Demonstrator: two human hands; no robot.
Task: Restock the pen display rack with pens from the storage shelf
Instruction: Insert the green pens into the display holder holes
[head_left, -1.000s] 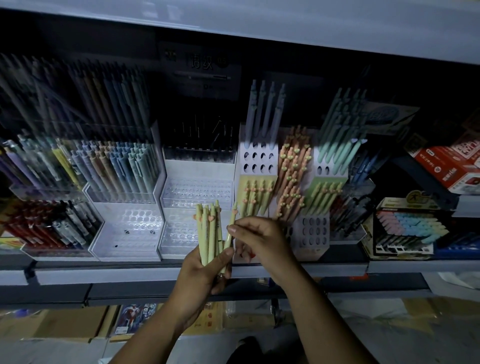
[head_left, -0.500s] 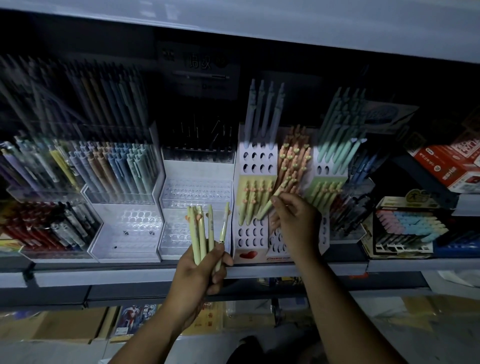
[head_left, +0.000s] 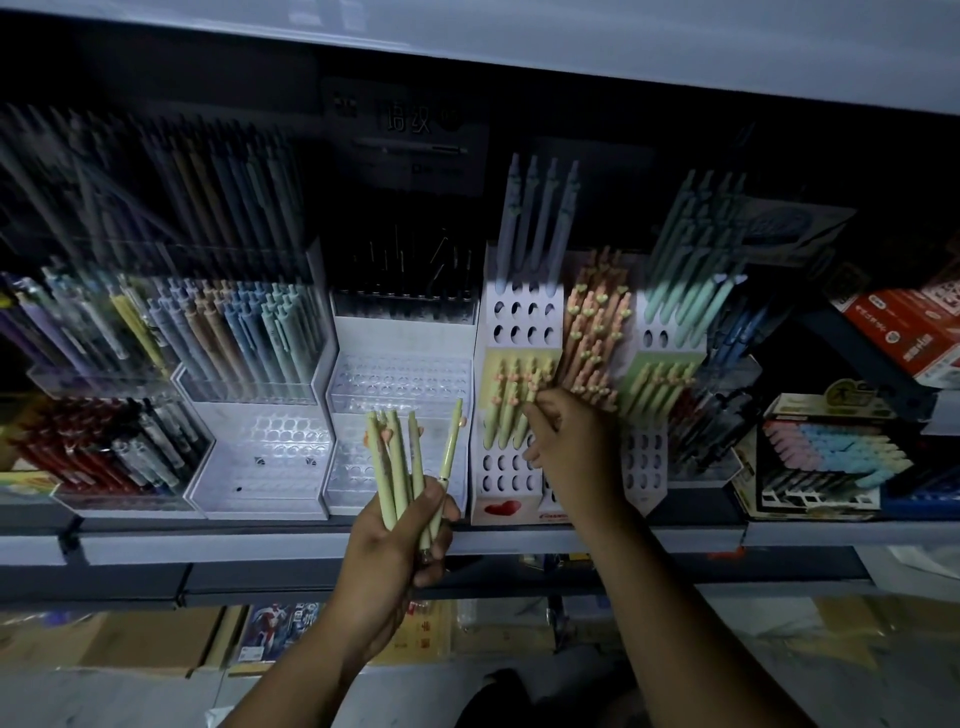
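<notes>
My left hand (head_left: 397, 540) grips a bundle of several pale yellow-green pens (head_left: 396, 457) upright, in front of the shelf edge. My right hand (head_left: 569, 447) reaches into the white holed pen display rack (head_left: 511, 470) and pinches one yellow-green pen (head_left: 530, 397) standing in the rack's yellow middle tier among other pens of the same kind. The rack's lower holes beside my right hand show no pens. Purple pens (head_left: 537, 218) stand in the rack's top tier.
Orange pens (head_left: 592, 332) and green pens (head_left: 685, 291) fill the neighbouring racks on the right. Clear acrylic racks (head_left: 400, 395) stand at centre, with blue and brown pens (head_left: 244, 332) to the left. Red boxes (head_left: 904, 332) sit far right. Cardboard boxes (head_left: 130, 644) lie below the shelf.
My right hand took one pen from the bundle and carried it up and right to the rack's yellow tier. The left hand stayed nearly still with fewer pens.
</notes>
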